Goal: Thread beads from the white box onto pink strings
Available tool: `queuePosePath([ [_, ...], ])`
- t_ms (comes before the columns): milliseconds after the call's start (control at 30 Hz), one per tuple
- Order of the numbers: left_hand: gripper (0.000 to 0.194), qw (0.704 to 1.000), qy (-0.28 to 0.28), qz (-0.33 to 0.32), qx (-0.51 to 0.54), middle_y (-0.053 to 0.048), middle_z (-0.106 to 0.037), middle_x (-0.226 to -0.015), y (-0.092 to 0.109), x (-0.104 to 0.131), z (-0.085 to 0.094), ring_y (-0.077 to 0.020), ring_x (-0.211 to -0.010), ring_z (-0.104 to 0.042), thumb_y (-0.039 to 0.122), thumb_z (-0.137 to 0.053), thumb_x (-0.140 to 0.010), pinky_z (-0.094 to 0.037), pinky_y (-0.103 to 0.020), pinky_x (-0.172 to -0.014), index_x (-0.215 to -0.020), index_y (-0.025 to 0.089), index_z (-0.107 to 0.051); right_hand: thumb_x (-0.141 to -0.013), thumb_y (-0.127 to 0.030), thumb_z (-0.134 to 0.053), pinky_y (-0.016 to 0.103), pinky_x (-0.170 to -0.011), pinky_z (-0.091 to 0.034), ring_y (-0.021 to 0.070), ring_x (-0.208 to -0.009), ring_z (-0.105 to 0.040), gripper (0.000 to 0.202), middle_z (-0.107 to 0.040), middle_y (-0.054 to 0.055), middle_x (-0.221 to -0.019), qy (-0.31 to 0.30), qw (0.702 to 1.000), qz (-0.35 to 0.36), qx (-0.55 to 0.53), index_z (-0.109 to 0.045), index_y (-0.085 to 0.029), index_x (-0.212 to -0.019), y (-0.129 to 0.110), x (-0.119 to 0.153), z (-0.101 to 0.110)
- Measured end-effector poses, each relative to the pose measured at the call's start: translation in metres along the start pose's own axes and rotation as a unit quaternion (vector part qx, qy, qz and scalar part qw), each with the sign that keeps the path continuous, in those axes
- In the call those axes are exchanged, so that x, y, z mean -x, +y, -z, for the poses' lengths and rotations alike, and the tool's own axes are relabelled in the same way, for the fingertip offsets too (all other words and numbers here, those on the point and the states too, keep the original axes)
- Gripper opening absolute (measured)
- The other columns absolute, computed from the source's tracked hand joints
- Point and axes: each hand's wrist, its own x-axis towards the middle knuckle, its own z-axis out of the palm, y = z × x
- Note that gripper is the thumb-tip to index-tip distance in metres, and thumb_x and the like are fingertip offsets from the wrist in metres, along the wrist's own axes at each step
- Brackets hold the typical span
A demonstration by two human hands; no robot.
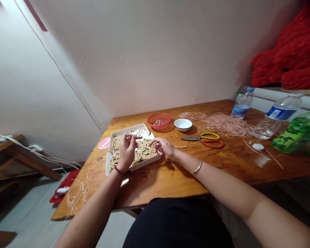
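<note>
A shallow white box [109, 162] full of small beige, black and green beads lies on the wooden table. Over its middle is my left hand [128, 150], thumb and fingers bent towards each other; anything between the fingertips is too small to make out. My right hand [164, 148] hovers at the box's right edge with curled fingers, and what it may hold is too small to see. A short string of pale beads [180, 147] runs out to the right from beside my right wrist.
Behind the box are a red basket [159, 121] and a white bowl [183, 124]. Scissors [204, 139] lie to the right, before a heap of pink cord [222, 124]. Bottles [243, 103] stand at the far right. Loose cords [79, 196] hang over the left edge.
</note>
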Motion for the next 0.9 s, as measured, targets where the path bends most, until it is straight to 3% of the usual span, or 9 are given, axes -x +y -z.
queuePosePath([
  [67, 0.022, 1.0, -0.025, -0.002, 0.001, -0.006, -0.069, -0.084, 0.002, 0.001, 0.0, -0.0083, -0.05, -0.049, 0.037, -0.053, -0.088, -0.04, -0.021, -0.048, -0.083, 0.019, -0.042, -0.09, -0.05, -0.028, 0.022, -0.045, -0.033, 0.0096, -0.044, -0.044, 0.047, -0.054, 0.001, -0.058, -0.06, 0.994, -0.056, -0.068, -0.06, -0.015, -0.085, -0.005, 0.004, 0.0],
  [167, 0.021, 0.997, -0.072, -0.003, 0.002, -0.006, -0.069, -0.085, 0.003, 0.002, -0.001, -0.0085, -0.052, -0.05, 0.037, -0.054, -0.087, -0.041, -0.022, -0.05, -0.084, 0.019, -0.043, -0.088, -0.052, -0.038, 0.021, -0.048, -0.038, 0.009, -0.048, -0.047, 0.044, -0.055, 0.001, -0.062, -0.076, 0.989, -0.072, -0.101, -0.062, -0.014, -0.087, -0.009, 0.008, -0.002],
  [233, 0.022, 0.996, -0.086, 0.003, 0.0, -0.006, -0.069, -0.085, 0.003, 0.002, -0.002, -0.0087, -0.052, -0.051, 0.038, -0.054, -0.087, -0.041, -0.022, -0.05, -0.084, 0.019, -0.043, -0.087, -0.047, -0.045, 0.019, -0.041, -0.029, 0.0059, -0.042, -0.037, 0.036, -0.048, -0.003, -0.057, -0.06, 0.993, -0.057, -0.084, -0.061, -0.014, -0.084, -0.009, 0.008, -0.003],
  [367, 0.023, 0.998, -0.059, 0.006, -0.008, -0.007, -0.07, -0.085, 0.002, 0.001, -0.001, -0.0085, -0.051, -0.05, 0.039, -0.054, -0.087, -0.04, -0.021, -0.049, -0.082, 0.019, -0.043, -0.084, -0.039, -0.049, 0.019, -0.037, -0.01, 0.0048, -0.038, -0.014, 0.026, -0.024, -0.009, -0.049, -0.032, 0.998, -0.016, -0.052, -0.054, -0.016, -0.073, -0.009, 0.007, -0.006],
  [533, 0.023, 0.999, -0.041, 0.006, -0.003, -0.007, -0.069, -0.085, 0.002, 0.001, -0.003, -0.0082, -0.051, -0.048, 0.039, -0.054, -0.087, -0.039, -0.021, -0.048, -0.082, 0.018, -0.043, -0.084, -0.039, -0.046, 0.022, -0.039, -0.01, 0.0062, -0.039, -0.015, 0.029, -0.021, -0.009, -0.045, -0.005, 1.0, 0.009, -0.009, -0.049, -0.018, -0.065, -0.007, 0.004, -0.009],
  [700, 0.023, 0.999, -0.049, 0.014, -0.005, -0.007, -0.069, -0.086, -0.002, 0.004, -0.006, -0.0084, -0.052, -0.048, 0.039, -0.054, -0.086, -0.039, -0.021, -0.049, -0.083, 0.018, -0.044, -0.085, -0.037, -0.041, 0.023, -0.045, -0.02, 0.0079, -0.046, -0.028, 0.034, -0.032, -0.005, -0.048, 0.077, 0.991, 0.082, 0.078, -0.045, -0.018, -0.056, 0.007, -0.003, -0.008],
  [900, 0.026, 0.999, -0.037, 0.024, 0.0, -0.008, -0.07, -0.088, -0.003, 0.002, -0.006, -0.008, -0.05, -0.047, 0.041, -0.054, -0.086, -0.038, -0.021, -0.048, -0.082, 0.019, -0.043, -0.08, -0.041, -0.047, 0.022, -0.043, -0.02, 0.0074, -0.044, -0.026, 0.023, -0.03, -0.009, -0.05, 0.065, 0.993, 0.094, 0.039, -0.048, -0.019, -0.074, 0.008, -0.004, -0.008],
])
